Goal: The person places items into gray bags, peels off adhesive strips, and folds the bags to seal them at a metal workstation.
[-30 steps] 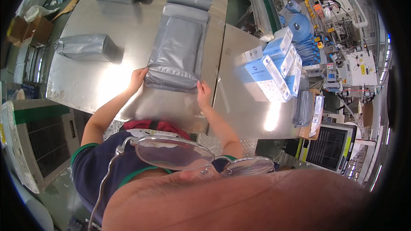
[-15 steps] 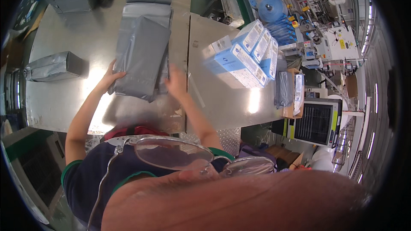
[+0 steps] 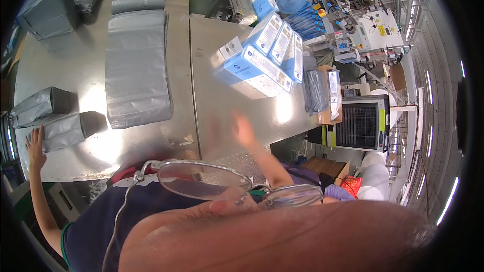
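Note:
At the left end of the metal table, my left hand (image 3: pixel 35 150) rests with spread fingers against the end of a grey plastic-wrapped package (image 3: pixel 68 132). A second grey wrapped package (image 3: pixel 43 107) lies right beside it, on the far side. My right hand (image 3: pixel 243 127) is over the table right of the seam, near its front edge; motion smears its fingers, and I see nothing in it. Between the hands lies a flat stack of grey plastic mailing bags (image 3: pixel 137 68), with a rolled or folded grey bundle (image 3: pixel 138 3) at its far end.
Blue-and-white cartons (image 3: pixel 262 68) stand on the right of the table. Beside them are grey bags (image 3: pixel 316 90) and an open cardboard box (image 3: pixel 337 113). Larger grey packages (image 3: pixel 50 12) sit at the far left. A black-and-green air cooler (image 3: pixel 357 125) stands beyond the right edge.
The package in grey plastic has gone from atop the bag stack to the left, beside the other one. My left hand moved left with it; my right moved away rightward. The view has shifted.

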